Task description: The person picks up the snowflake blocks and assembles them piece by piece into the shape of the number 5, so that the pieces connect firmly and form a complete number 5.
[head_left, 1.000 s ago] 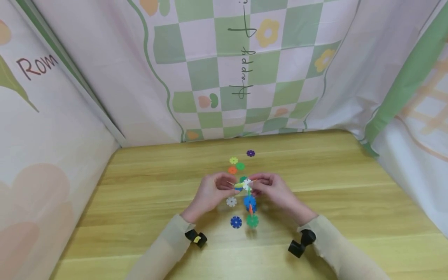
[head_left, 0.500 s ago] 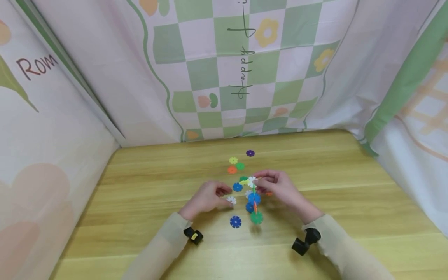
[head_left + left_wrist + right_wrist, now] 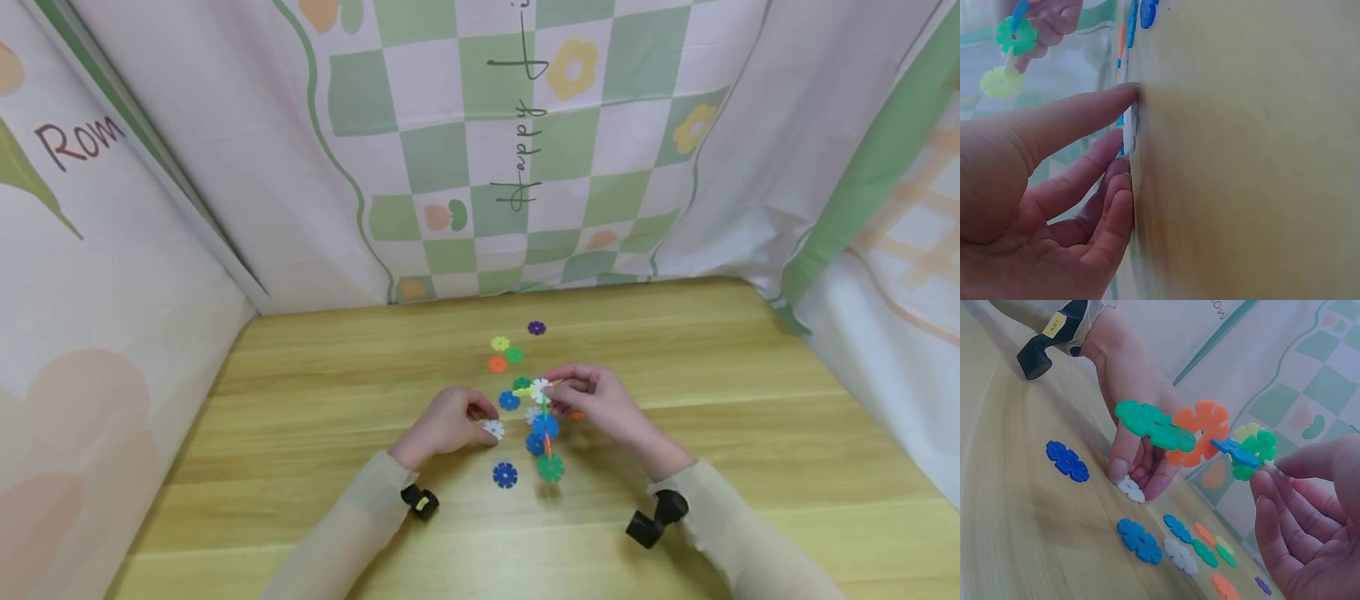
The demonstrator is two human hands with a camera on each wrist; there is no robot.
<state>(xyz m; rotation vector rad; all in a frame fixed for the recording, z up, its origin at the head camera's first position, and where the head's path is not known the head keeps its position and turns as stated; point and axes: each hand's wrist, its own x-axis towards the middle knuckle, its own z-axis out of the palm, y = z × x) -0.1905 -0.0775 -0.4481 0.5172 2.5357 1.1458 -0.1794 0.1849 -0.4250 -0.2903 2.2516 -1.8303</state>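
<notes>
In the head view my left hand [image 3: 450, 423] pinches a white notched snowflake disc [image 3: 493, 429] lying at table level. Thumb and forefinger sit at opposite edges of this disc in the left wrist view. My right hand [image 3: 600, 403] holds up a chain of interlocked snowflake discs by its white disc [image 3: 540, 390]. From there the chain runs through a green disc [image 3: 1264, 447], a blue disc [image 3: 1235, 452] and an orange disc [image 3: 1215, 419] to a green end disc [image 3: 1154, 425]. A yellow disc [image 3: 522, 391] juts from the white one toward the left.
Loose discs lie on the wooden table [image 3: 337, 358]: dark blue [image 3: 505, 476] nearest, blue [image 3: 509, 401] and white [image 3: 1180, 556] in the middle, orange [image 3: 497, 364], yellow [image 3: 500, 343] and purple [image 3: 536, 328] farther back. A printed curtain [image 3: 435, 158] stands behind.
My left hand has come away from the chain, down to the white disc on the table, and now pinches it. My right hand has shifted slightly right with the chain.
</notes>
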